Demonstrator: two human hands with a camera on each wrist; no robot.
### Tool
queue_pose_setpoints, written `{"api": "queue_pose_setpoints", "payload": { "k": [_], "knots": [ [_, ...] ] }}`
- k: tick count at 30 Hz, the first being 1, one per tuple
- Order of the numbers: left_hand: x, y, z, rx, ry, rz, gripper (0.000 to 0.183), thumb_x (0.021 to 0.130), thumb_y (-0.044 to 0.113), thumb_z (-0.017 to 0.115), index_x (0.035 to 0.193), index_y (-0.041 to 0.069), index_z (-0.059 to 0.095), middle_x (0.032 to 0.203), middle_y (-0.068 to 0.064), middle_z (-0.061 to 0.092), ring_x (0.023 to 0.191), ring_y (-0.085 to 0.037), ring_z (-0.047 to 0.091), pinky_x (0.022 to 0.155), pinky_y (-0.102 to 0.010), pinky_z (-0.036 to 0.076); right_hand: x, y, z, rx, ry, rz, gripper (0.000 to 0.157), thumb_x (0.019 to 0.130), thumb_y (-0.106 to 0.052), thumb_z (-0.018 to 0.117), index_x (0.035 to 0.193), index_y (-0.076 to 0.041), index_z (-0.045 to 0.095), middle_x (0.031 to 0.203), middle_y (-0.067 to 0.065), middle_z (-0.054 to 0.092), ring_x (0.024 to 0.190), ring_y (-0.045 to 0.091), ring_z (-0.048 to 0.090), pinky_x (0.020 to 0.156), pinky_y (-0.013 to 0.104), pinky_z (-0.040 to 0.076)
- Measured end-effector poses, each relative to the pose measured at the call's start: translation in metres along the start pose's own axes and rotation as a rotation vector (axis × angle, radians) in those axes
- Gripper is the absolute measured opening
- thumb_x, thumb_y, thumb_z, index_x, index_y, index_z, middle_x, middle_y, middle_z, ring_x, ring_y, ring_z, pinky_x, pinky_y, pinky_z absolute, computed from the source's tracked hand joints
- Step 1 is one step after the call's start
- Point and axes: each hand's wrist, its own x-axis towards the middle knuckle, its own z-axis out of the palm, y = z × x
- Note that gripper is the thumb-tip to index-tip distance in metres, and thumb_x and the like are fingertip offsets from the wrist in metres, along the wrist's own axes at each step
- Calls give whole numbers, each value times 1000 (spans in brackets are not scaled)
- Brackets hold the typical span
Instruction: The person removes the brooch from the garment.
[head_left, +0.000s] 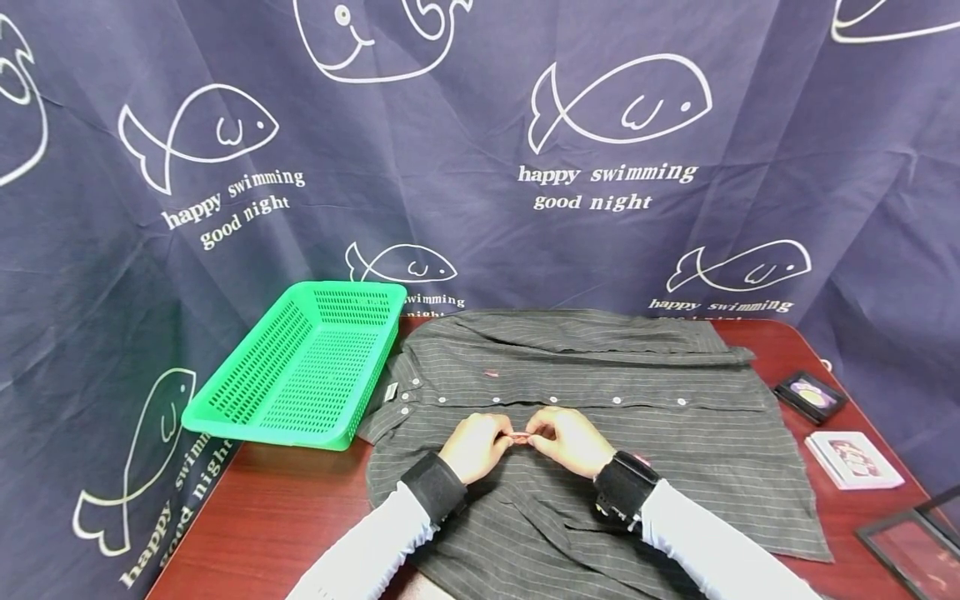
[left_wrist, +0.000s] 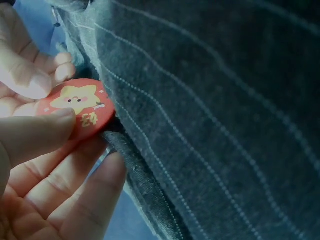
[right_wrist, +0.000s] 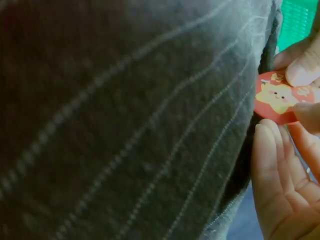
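Observation:
A round red badge [left_wrist: 92, 112] with a smiling yellow star is pinched between both hands over a dark pinstriped shirt [head_left: 675, 467] spread on the table. My left hand [head_left: 472, 447] grips one edge of it, thumb on the printed face in the left wrist view. From the opposite side my right hand [head_left: 572, 439] pinches it, with thumb on top and fingers beneath. Close beside the badge in both wrist views is the pinstriped cloth. The badge's back is hidden. White buttons [head_left: 553, 399] run across the shirt, and a small red mark [head_left: 491, 373] shows above them.
A green plastic basket [head_left: 343, 437] stands at the left, by the shirt's collar. Along the right side of the red-brown table [head_left: 247, 517] lie a black case [head_left: 783, 392], a stack of white cards [head_left: 828, 467] and a dark-framed object [head_left: 888, 558]. Fish-print curtain hangs behind.

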Motion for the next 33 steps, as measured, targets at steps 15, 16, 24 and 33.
{"api": "queue_pose_setpoints", "payload": {
  "k": [15, 16, 24, 33],
  "knots": [
    [2, 0, 2, -7, -26, -38, 10, 84, 20, 75, 78, 17, 67, 71, 6, 65, 61, -6, 55, 55, -22, 43, 1, 3, 2, 86, -31, 73, 4, 83, -7, 71, 83, -9, 68, 76, -2, 69, 66, -3, 56, 60, 18, 45],
    [1, 0, 1, -10, -29, -41, 9, 83, 20, 75, 79, 17, 67, 72, 6, 65, 62, -5, 55, 56, -22, 44, 1, 3, 2, 91, -33, 80, 4, 84, -7, 71, 83, -9, 68, 75, -2, 69, 65, -3, 55, 60, 18, 45],
    [-1, 0, 0, 47, -59, -41, 14, 83, 26, 75, 90, 16, 69, 84, 4, 68, 73, -9, 63, 65, -26, 50, 2, 5, 1, 107, -40, 96, 4, 84, -6, 69, 83, -9, 67, 71, -3, 67, 60, -4, 50, 57, 17, 44],
    [-7, 1, -2, 126, -165, -58, 40, 81, 31, 75, 115, 12, 67, 119, -6, 69, 112, -24, 66, 93, -35, 53, 3, 3, 0, 118, -45, 134, 7, 84, -4, 67, 82, -11, 66, 67, -4, 64, 56, -4, 49, 54, 18, 42]
  ]
}}
